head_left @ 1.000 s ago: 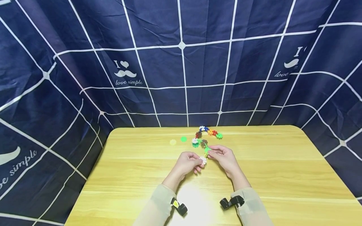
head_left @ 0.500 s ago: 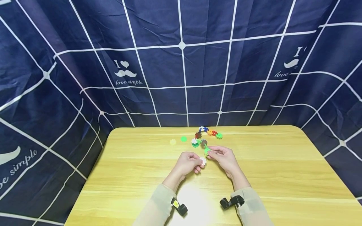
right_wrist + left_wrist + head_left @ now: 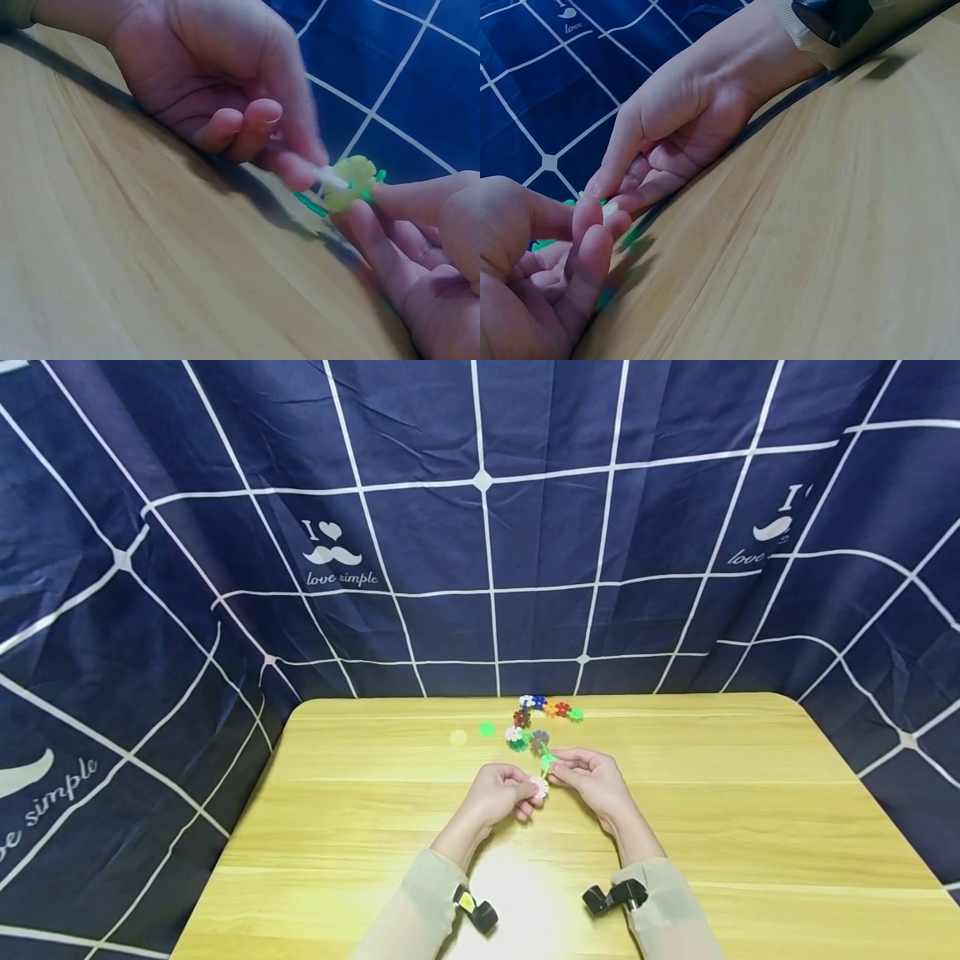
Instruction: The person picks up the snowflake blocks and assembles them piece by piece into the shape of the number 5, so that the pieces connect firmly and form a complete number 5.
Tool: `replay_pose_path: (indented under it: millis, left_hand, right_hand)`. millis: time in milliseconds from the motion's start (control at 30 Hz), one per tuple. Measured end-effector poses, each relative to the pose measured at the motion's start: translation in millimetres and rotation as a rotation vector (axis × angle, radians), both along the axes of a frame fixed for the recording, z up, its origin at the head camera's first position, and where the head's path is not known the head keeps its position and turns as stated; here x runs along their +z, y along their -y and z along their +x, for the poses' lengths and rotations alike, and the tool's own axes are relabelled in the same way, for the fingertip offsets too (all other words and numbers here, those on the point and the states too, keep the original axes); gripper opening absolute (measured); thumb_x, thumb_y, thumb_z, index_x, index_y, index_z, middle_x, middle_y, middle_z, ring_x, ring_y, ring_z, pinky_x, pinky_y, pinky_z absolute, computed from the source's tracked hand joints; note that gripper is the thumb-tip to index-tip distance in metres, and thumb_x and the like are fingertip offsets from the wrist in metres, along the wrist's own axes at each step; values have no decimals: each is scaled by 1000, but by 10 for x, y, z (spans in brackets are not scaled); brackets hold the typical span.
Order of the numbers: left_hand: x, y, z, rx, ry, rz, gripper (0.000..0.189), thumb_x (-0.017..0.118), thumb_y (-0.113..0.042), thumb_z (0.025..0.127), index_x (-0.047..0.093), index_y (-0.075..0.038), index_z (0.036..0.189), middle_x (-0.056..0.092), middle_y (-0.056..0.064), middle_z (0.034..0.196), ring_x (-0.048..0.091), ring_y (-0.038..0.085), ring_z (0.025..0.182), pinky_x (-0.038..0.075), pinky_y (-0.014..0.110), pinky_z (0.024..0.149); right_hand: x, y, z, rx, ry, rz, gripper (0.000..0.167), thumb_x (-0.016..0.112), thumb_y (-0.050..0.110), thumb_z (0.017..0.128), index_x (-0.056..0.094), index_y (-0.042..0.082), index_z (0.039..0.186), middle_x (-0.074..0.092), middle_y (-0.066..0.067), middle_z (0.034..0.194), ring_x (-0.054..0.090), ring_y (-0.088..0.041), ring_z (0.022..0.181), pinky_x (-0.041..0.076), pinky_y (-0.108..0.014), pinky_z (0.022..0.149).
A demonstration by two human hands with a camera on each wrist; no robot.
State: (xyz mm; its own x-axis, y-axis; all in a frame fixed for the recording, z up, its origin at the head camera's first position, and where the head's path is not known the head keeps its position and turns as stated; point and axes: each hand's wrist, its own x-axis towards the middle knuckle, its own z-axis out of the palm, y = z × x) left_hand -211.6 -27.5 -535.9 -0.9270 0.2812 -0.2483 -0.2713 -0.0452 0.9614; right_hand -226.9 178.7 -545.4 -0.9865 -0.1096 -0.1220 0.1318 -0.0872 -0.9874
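Observation:
My left hand (image 3: 497,793) pinches a white snowflake disc (image 3: 540,788) between thumb and fingers. A yellow snowflake disc (image 3: 360,172) stands between the two hands, with the white one meeting its face in the right wrist view. My right hand (image 3: 594,778) pinches a green snowflake disc (image 3: 548,761) joined beside the yellow one. From there a chain of linked snowflake discs in several colours curves away, past a brown disc (image 3: 540,741) and a white disc (image 3: 513,734), to a green end disc (image 3: 575,715). Fingers hide part of the held discs.
Two loose discs, one green (image 3: 487,729) and one pale yellow (image 3: 458,737), lie left of the chain. Beneath is a wooden table (image 3: 360,827); a dark blue curtain (image 3: 420,535) with white lines hangs behind its far edge.
The far part of the chain has swung slightly to the left. Both hands stay almost in place, their grips unaltered; the right-hand green disc has dipped a little.

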Motion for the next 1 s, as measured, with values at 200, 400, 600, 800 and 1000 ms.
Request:
replay_pose_path:
  millis: [200,400,600,800,1000]
  left_hand:
    - [-17,4,-8,-43,-27,-28,6,75,-1,98,73,5,98,80,17,84,66,11,54,59,22,51]
    - [-38,7,-13,-94,-54,-54,7,76,-3,99,75,1,93,78,11,78,61,10,51,55,21,48]
    - [-23,14,-8,-90,-68,-57,6,74,-1,99,75,2,94,79,12,80,61,10,51,54,20,48]
    - [-4,-12,14,-44,-56,-32,5,73,2,99,74,6,100,79,15,84,61,10,52,54,19,48]
    - [7,-83,40,-12,-75,-39,6,74,2,99,75,7,101,80,18,86,62,10,52,51,19,45]
  right_hand:
    - [-13,-14,1,10,-14,14,38,69,-6,103,61,-18,138,78,-8,105,76,-13,94,64,-30,93]
    - [-20,-41,-5,19,-18,33,38,69,-2,105,61,-16,139,78,-10,110,75,-12,95,64,-29,92]
    - [16,-34,8,20,-17,100,42,70,3,106,61,-12,144,76,-16,116,75,-13,94,64,-29,92]
    - [112,-65,76,75,-16,233,55,73,14,106,53,-7,153,78,-16,111,75,-18,85,64,-28,76]
    - [146,-111,170,167,14,174,71,72,4,104,35,-10,162,76,-16,108,74,-19,86,64,-28,74]
